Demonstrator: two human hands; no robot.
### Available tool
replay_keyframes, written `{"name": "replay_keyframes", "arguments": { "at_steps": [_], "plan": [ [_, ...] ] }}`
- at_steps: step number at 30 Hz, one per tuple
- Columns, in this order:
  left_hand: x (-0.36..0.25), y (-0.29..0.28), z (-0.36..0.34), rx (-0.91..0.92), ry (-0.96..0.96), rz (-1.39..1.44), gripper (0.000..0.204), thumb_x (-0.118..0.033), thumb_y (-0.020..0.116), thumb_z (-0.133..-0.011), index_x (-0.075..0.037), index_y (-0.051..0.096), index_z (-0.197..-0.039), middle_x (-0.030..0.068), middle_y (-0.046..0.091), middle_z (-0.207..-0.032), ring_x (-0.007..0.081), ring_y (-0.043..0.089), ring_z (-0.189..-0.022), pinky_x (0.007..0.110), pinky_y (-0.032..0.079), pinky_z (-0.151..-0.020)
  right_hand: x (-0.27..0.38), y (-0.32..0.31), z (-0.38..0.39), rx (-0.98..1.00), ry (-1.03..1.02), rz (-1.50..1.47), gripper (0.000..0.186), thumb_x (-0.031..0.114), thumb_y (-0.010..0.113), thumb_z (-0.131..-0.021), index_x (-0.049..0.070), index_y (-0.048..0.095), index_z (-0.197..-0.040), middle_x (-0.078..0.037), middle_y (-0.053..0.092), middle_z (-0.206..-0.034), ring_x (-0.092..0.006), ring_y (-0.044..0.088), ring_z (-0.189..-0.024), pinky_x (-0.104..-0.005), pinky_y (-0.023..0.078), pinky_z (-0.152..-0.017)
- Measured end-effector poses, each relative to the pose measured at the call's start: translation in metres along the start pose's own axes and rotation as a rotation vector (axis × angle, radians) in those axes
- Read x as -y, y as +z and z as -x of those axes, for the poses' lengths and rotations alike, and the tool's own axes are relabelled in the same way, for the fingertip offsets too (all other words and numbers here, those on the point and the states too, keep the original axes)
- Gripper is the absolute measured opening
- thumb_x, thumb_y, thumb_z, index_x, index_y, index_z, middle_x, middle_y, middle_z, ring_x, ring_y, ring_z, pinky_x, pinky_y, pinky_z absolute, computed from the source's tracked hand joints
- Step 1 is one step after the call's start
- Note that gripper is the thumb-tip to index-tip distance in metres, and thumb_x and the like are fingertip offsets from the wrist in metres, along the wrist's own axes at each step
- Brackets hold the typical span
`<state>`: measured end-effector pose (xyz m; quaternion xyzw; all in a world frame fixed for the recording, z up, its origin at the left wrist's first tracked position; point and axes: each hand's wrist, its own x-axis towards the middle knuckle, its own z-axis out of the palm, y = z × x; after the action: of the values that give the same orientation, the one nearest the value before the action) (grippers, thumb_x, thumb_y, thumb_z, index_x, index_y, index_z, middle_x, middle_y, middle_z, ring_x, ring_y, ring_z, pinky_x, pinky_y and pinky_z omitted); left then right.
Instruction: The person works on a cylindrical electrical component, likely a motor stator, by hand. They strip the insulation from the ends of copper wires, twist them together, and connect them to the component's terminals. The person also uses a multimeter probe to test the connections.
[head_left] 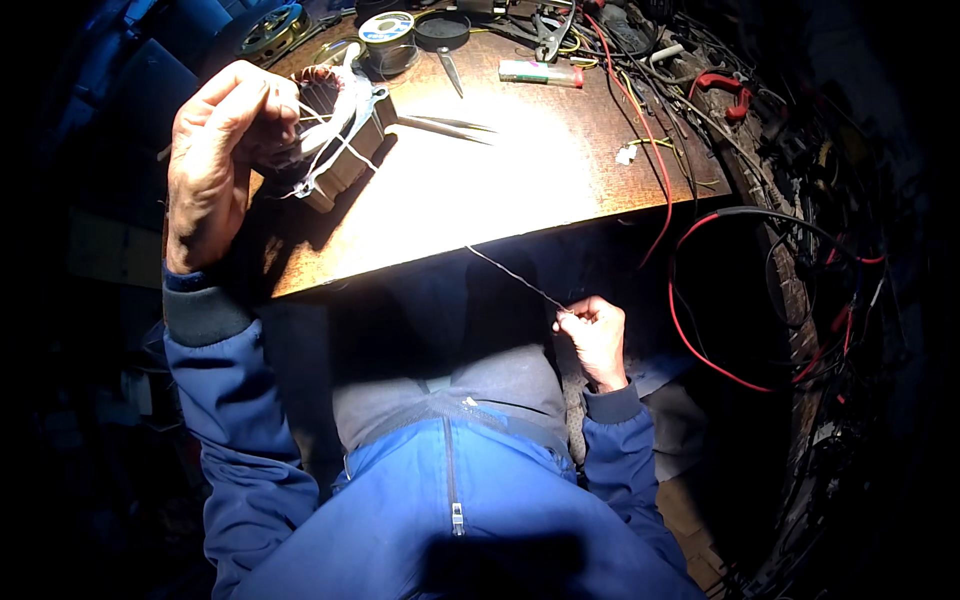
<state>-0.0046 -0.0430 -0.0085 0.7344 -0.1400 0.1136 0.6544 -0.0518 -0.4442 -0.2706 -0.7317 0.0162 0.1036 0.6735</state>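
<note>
- left hand (222,150) raised, back toward the camera, fingers curled in a loose grip, forearm in a blue sleeve running up from below.
- right hand (593,335) held low near the torso, fingers pinched shut, wrist bent.

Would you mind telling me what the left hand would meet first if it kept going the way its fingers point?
Probably the wound coil it already touches: the left hand curls onto it at the table's corner, though depth is unclear.
</note>
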Motion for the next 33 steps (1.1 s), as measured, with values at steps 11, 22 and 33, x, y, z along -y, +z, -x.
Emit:
{"name": "replay_keyframes", "arguments": {
  "at_steps": [11, 22, 33],
  "plan": [
    [0.002, 0.002, 0.002, 0.008, 0.022, -0.114, 0.028, -0.025, 0.056, -0.111, -0.006, 0.062, -0.091, -0.0011, 0.060, -0.083, 0.0044, 0.045, -0.067, 0.022, 0.037, -0.063, -0.033, 0.001, 0.012, -0.103, -0.240, 0.453, 0.009, 0.007, 0.074, -0.084, -0.002, 0.071, -0.084, -0.006, 0.068, -0.069, -0.0103, 0.063, -0.065, -0.0293, 0.050, -0.060],
    [0.006, -0.001, 0.003, -0.052, 0.016, -0.107, 0.027, -0.026, 0.058, -0.111, -0.005, 0.064, -0.095, -0.0007, 0.063, -0.083, 0.0044, 0.050, -0.067, 0.021, 0.041, -0.063, -0.017, -0.002, 0.021, 0.116, 0.191, -0.465, 0.006, -0.003, 0.073, -0.094, -0.006, 0.071, -0.099, -0.014, 0.074, -0.089, -0.0186, 0.072, -0.072, -0.0363, 0.064, -0.072],
    [-0.003, 0.003, 0.007, -0.080, -0.047, -0.067, 0.028, -0.027, 0.063, -0.107, -0.002, 0.071, -0.096, 0.0025, 0.069, -0.084, 0.0085, 0.062, -0.071, 0.025, 0.050, -0.069, 0.135, 0.056, -0.003, 0.213, -0.297, -0.515, 0.011, -0.010, 0.072, -0.093, -0.005, 0.069, -0.102, -0.014, 0.075, -0.094, -0.0192, 0.075, -0.081, -0.0310, 0.062, -0.075]
  ]
}}
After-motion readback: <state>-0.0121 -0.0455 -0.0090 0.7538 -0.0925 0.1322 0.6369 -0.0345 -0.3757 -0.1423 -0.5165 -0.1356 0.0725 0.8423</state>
